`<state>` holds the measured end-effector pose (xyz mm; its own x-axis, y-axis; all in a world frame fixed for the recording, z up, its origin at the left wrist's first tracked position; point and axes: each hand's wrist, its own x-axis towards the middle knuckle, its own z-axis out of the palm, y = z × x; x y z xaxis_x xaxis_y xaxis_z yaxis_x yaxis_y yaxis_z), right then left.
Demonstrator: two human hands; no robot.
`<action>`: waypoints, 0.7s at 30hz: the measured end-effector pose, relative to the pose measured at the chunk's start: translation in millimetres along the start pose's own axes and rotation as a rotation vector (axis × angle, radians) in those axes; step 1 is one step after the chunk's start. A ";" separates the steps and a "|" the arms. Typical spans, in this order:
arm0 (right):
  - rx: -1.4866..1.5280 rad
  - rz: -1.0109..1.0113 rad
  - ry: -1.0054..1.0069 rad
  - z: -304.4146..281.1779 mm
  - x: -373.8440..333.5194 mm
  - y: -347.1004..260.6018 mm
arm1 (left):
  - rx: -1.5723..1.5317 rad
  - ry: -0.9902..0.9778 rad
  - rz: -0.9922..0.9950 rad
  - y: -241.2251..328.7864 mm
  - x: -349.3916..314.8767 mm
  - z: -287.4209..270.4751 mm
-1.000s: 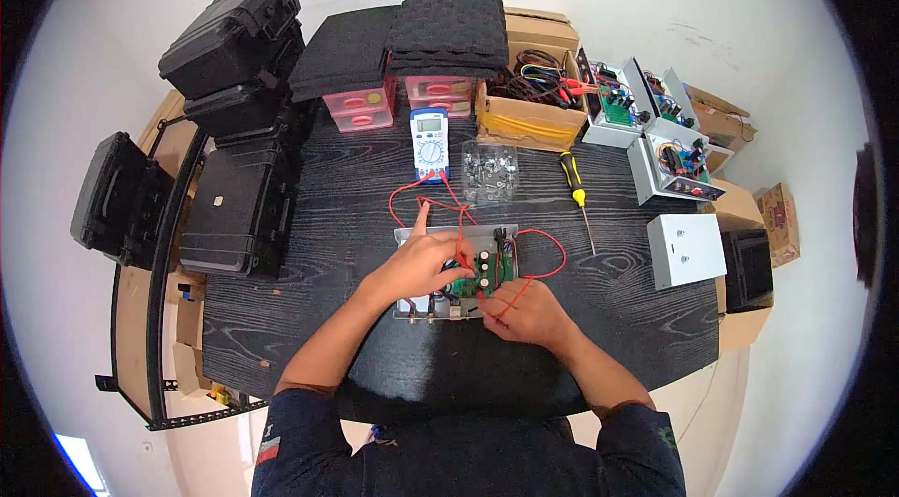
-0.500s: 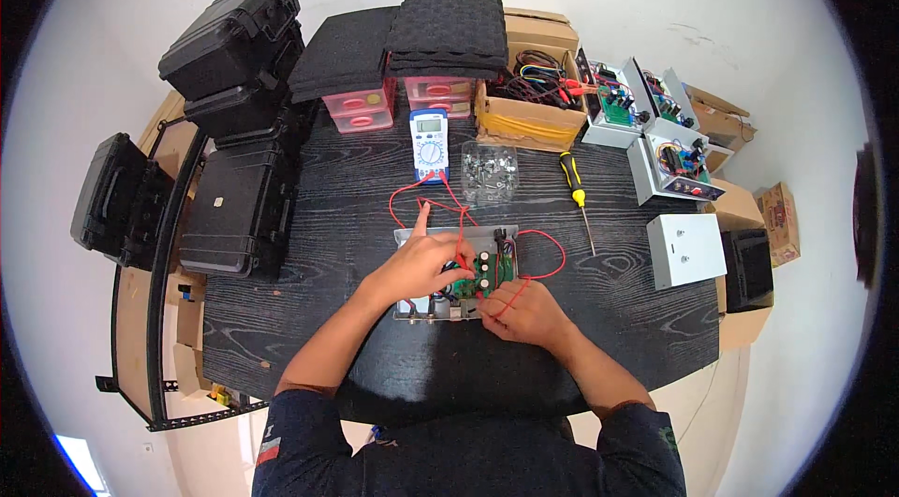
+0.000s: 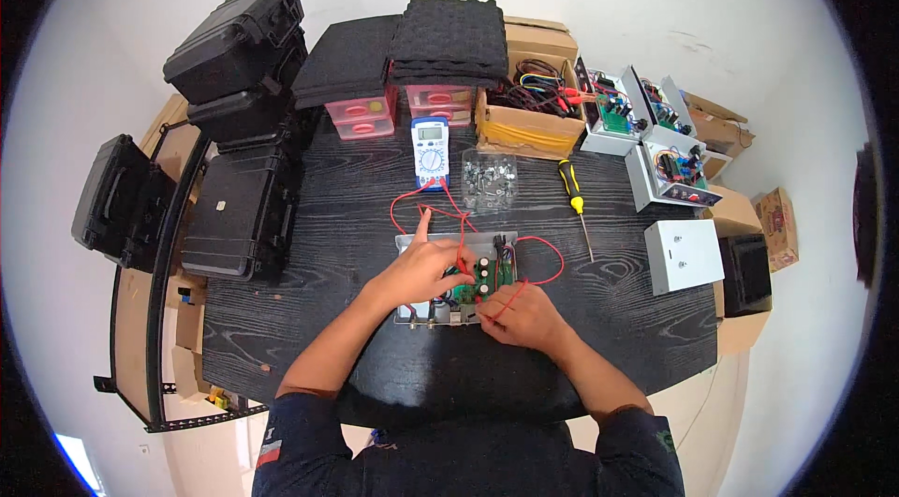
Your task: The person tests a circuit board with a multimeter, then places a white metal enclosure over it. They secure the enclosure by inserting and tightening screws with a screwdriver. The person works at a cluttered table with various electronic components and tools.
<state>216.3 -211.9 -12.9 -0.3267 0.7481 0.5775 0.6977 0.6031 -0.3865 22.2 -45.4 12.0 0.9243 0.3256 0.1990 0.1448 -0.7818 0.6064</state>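
Observation:
In front of me sits an open metal case (image 3: 479,238) with a green circuit board (image 3: 504,283) and wiring inside. My left hand (image 3: 421,270) reaches over its left part, index finger pointing away, thumb and other fingers closed on a red test probe (image 3: 462,262) held over the board. At the case's near edge, my right hand (image 3: 526,317) pinches a second red probe, its tip hidden among the parts. Red leads (image 3: 563,258) run from the probes to a blue-and-white multimeter (image 3: 432,160) beyond the case. Whether either tip touches the board cannot be seen.
Right of the multimeter is a clear tray of screws (image 3: 490,181); farther right lies a yellow-black screwdriver (image 3: 573,192). A cable-filled cardboard box (image 3: 534,134) and pink drawers (image 3: 365,128) stand behind. Opened units (image 3: 667,174) and a white case (image 3: 685,258) line the right, black cases (image 3: 239,207) the left.
The whole view has shifted slightly, so the far things sit a little lower. Both hands keep their grip on the probes, with hardly any movement over the board.

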 end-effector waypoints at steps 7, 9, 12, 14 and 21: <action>-0.019 0.065 -0.094 -12.5 2.4 -1.6 | -0.027 0.002 -0.004 -0.9 -3.3 0.8; 0.106 0.123 0.031 -20.6 2.4 4.2 | -0.112 0.023 -0.016 -4.0 -1.3 0.5; 0.124 0.357 0.171 -40.6 6.9 10.0 | -0.261 0.164 -0.060 -9.0 -5.4 -13.7; 0.135 0.463 0.234 -55.4 12.6 26.8 | -0.364 0.274 -0.094 -11.1 -5.5 -28.8; 0.226 0.679 0.305 -85.6 58.2 99.6 | -0.224 0.645 -0.240 -65.2 -12.2 -38.7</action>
<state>321.5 -132.0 43.8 0.3390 0.8843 0.3212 0.5242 0.1059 -0.8450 -12.2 22.2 -0.2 0.4733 0.7780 0.4132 0.1780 -0.5438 0.8201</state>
